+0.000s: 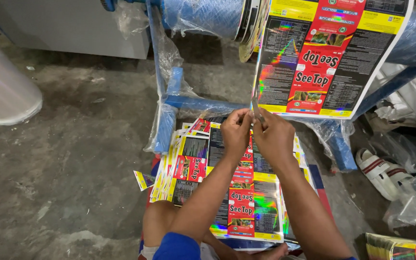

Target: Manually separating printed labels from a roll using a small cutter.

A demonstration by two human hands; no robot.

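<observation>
Pinching a thin blade between the fingertips of both hands, left hand and right hand pressed close together, thumbs and forefingers closed on it just under the lower edge of a hanging printed label sheet. Standing roughly upright, long axis near vertical, tip up toward the sheet's bottom-left corner; too slim and half hidden by the fingers to tell its exact kind. Hanging straight above the hands, glossy black, red and yellow, with rainbow glare, fed off a roll on a blue frame up and to the left of the hands. Judged by the lie of things, well under way: lying directly beneath the hands and forearms, a fanned pile of cut labels, many already separated, while the sheet above remains joined to the roll, so more left to part. One stray label lying off to the left of the pile on the concrete floor. Farther left, a clear film roll. Off to the right of the hands, a white sandal among crumpled plastic wrap, and nearer, at the lower right, another label stack.
</observation>
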